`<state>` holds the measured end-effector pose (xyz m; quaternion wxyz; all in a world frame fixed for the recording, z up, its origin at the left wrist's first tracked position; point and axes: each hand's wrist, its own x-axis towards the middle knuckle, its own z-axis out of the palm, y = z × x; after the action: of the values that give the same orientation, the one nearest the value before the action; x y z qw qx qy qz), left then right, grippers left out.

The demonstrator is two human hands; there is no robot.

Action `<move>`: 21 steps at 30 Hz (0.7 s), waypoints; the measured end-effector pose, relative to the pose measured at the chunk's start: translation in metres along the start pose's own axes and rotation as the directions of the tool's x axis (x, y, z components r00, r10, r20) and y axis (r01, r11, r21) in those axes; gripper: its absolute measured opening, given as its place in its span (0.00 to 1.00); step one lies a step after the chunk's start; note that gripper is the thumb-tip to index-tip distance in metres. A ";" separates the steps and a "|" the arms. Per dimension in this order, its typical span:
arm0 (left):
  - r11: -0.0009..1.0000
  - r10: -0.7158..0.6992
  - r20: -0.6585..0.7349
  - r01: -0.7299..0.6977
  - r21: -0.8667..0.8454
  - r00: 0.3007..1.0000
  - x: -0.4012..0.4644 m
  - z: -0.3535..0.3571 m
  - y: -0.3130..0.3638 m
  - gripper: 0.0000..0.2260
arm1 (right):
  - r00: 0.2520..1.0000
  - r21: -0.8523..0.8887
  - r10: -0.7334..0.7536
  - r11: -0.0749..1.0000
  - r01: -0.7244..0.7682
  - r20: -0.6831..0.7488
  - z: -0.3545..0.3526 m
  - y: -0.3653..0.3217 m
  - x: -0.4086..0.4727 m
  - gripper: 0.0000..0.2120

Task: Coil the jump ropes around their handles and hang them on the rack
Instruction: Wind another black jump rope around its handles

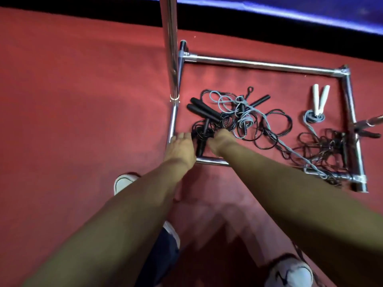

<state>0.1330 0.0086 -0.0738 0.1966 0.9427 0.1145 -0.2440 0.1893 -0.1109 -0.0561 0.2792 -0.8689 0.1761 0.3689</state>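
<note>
I see both hands down in the tangled black jump ropes (pixel 209 125) inside the chrome rack base (pixel 259 66). My left hand (pixel 182 147) and right hand (pixel 220 139) hide their fingers; I cannot tell either grip.

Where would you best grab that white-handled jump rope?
By the white handles, I'd say. They lie together in a narrow V, clear of the black tangle. Come from above and close around both near the joined end, above the small grey coil.

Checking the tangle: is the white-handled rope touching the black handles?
Apart. Head view shows red floor between the white handles and the black handles.
</note>
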 end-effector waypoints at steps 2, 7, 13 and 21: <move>0.998 -0.043 0.032 0.044 -0.051 0.999 0.012 0.016 -0.003 0.25 | 0.997 0.176 0.072 0.982 -0.069 -0.011 0.021 0.000 0.018 0.25; 0.948 -0.098 0.014 0.097 -0.304 0.995 0.039 0.027 -0.001 0.16 | 0.991 0.545 0.120 0.827 -0.136 0.066 0.073 -0.008 0.057 0.18; 0.859 -0.062 0.151 0.130 -0.495 0.987 0.031 -0.005 -0.012 0.15 | 0.997 0.648 0.075 0.760 -0.052 -0.008 0.059 -0.007 0.026 0.24; 0.748 0.114 0.184 0.037 -0.662 0.976 -0.109 -0.147 0.033 0.24 | 0.986 0.790 -0.163 0.608 0.073 0.035 -0.034 -0.031 -0.159 0.08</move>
<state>0.1114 0.0287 0.1097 0.5338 0.7823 0.1521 -0.2829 0.1179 -0.0916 0.0918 0.6636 -0.6482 0.2475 0.2795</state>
